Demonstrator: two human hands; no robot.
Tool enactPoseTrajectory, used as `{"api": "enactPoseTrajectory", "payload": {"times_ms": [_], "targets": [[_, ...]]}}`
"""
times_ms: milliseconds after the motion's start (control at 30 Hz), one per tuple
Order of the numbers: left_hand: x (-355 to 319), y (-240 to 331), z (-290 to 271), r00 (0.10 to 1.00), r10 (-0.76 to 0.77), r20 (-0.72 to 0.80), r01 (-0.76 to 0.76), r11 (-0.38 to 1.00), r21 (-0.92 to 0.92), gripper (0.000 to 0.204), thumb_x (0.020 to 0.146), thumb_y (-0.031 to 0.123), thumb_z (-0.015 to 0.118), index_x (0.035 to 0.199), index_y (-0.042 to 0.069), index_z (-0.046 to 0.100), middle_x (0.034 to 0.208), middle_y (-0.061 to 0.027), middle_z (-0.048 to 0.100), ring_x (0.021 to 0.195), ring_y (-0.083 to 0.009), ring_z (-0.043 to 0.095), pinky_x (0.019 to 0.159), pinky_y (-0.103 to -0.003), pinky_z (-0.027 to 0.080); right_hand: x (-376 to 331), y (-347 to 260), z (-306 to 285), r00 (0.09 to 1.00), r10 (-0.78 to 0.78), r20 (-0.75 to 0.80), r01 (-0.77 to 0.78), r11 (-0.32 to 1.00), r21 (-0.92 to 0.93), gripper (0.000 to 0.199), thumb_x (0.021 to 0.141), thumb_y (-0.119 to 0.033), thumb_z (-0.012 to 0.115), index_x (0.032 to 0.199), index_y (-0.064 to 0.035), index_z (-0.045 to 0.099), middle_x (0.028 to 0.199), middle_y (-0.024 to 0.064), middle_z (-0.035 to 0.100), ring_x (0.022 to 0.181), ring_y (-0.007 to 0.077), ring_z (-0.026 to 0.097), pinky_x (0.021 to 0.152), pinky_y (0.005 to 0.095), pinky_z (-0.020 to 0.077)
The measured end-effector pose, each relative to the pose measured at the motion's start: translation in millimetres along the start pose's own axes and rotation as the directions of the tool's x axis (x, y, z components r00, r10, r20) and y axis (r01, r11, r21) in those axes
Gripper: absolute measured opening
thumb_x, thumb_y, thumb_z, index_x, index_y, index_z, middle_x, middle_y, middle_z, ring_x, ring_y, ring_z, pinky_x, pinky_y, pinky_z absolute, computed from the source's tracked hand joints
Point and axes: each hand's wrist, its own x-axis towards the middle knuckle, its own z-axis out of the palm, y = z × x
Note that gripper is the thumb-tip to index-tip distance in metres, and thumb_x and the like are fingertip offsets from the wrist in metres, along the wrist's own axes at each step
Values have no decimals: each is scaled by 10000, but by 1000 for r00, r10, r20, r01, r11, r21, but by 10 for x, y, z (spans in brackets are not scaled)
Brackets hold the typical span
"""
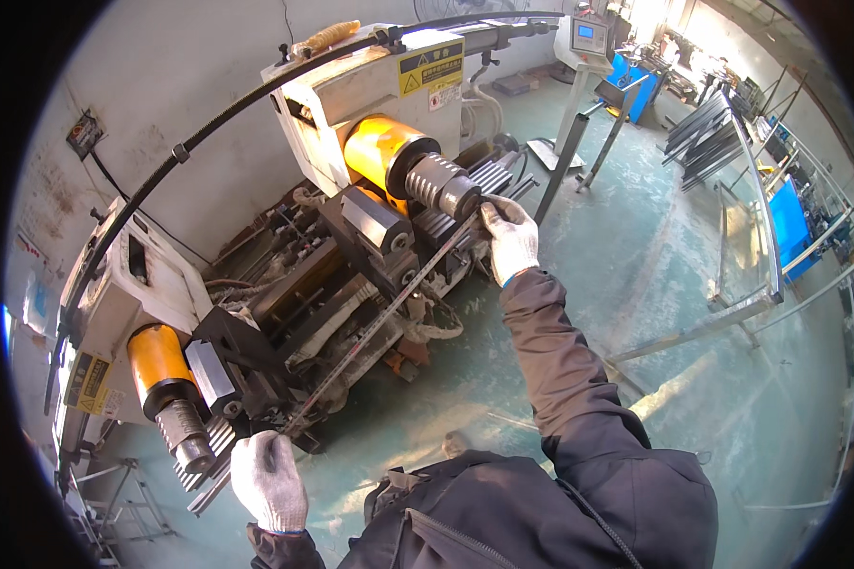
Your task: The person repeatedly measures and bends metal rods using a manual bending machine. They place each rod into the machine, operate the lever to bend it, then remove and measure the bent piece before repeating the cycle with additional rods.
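Both my hands wear pale knit gloves. A long, thin metal bar (375, 327) runs slantwise along the front of a two-headed machine, between my hands. At the lower left, my left hand (270, 482) is closed at the bar, its fingertips largely hidden. My right hand (511, 237), at the far end, pinches at the bar beside a grey ribbed spindle (436, 185). Behind that spindle is a yellow cylinder (380, 152). Another ribbed spindle (183, 431) with a yellow cylinder (158, 360) stands beyond my left hand. Dark clamp blocks (375, 220) sit next to the spindles.
A black corrugated hose (247, 100) arches over the machine. A control box with a screen (588, 38) stands at the far back. To the right, a metal rack (764, 237) stands near several dark bars (704, 142). The floor (617, 266) is green.
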Motion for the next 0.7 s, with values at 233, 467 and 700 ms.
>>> {"api": "enactPoseTrajectory", "payload": {"times_ms": [233, 467, 700], "targets": [[136, 65, -93, 998, 58, 5, -58, 998, -3, 80, 1017, 65, 864, 1066, 60, 801, 966, -145, 720, 920, -368, 721, 856, -444, 575, 60, 131, 18, 997, -65, -37, 65, 998, -19, 227, 1110, -90, 862, 1304, 28, 853, 1152, 65, 871, 1022, 157, 777, 958, 328, 638], [65, -441, -539, 999, 49, -10, -48, 995, 85, 125, 1025, 180, 897, 1006, 93, 809, 939, -165, 752, 932, -408, 747, 847, -511, 589, 177, 210, -51, 988, -150, -49, 146, 987, -62, 266, 1093, -72, 887, 1343, 12, 856, 1250, 83, 851, 1092, 200, 784, 1029, 378, 639], [-122, -1230, -1110, 986, -139, 91, 128, 984, 120, 194, 1040, 259, 853, 1027, 68, 827, 942, -188, 786, 928, -420, 783, 856, -524, 615, 423, 260, -220, 994, -92, -56, 84, 988, -132, 336, 1119, -167, 884, 1398, 14, 834, 1279, 90, 822, 1060, 218, 789, 964, 398, 675]]}}
